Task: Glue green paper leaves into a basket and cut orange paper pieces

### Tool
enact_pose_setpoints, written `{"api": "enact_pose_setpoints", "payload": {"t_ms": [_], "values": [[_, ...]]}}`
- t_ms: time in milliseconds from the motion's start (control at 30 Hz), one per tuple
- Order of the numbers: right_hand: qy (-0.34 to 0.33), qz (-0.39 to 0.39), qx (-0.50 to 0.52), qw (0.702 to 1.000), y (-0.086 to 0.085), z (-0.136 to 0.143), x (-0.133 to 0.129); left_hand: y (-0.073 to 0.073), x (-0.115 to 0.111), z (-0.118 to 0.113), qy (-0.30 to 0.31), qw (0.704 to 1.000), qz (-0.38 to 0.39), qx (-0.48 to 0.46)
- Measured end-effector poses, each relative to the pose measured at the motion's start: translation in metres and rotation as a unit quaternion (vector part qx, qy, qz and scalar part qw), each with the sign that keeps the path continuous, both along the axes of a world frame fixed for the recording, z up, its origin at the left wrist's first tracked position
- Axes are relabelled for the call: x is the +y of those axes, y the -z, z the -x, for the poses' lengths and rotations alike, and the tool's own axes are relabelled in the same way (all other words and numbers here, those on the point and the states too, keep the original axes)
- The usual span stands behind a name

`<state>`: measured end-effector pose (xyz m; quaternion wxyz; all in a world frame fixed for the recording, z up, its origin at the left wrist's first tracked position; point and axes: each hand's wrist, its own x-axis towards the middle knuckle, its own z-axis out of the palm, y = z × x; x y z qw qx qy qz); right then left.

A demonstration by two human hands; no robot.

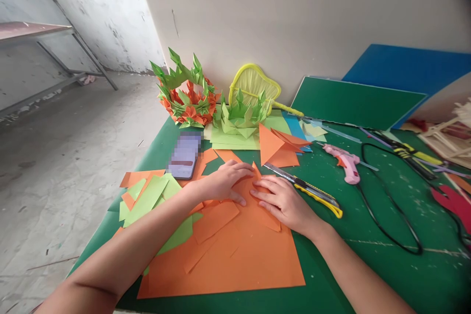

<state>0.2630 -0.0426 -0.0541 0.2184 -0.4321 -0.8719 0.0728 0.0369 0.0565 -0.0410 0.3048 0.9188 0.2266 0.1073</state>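
Note:
A piece of orange paper [269, 217] with a pointed, folded tip lies between my two hands, over a larger orange sheet [257, 260]. My left hand [228, 180] rests on the paper from the left, fingers stretched toward the tip and thumb apart. From the right, my right hand [278, 198] presses the folded edge with its fingers spread and laid flat. The paper's part under my fingers is hidden. Loose orange strips [215, 221] lie below my left hand. Just right of my right hand is a yellow-handled utility knife [307, 190].
Green paper pieces [149, 200] and a phone [184, 154] lie left. Behind stand folded-paper rings [187, 103], a green paper piece [245, 117] and a yellow fan shape [253, 83]. Folded orange triangles [274, 144], a pink glue gun [344, 162] with its cord, and pliers [412, 157] are right.

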Motion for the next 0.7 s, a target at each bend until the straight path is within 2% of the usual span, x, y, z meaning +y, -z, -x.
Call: {"api": "enact_pose_setpoints", "payload": {"t_ms": [267, 500, 700], "values": [[-0.001, 0.001, -0.005, 1.0, -0.0038, 0.0011, -0.0007, -0.0022, -0.0005, 0.0003, 0.001, 1.0, 0.003, 0.004], [0.002, 0.001, -0.011, 1.0, -0.0019, 0.0002, -0.0008, 0.0004, -0.0008, -0.0013, -0.004, 1.0, -0.009, 0.0], [-0.004, 0.011, -0.026, 1.0, 0.0, -0.0012, -0.0004, -0.0028, -0.0015, -0.0027, -0.006, 1.0, -0.014, 0.005]]}}
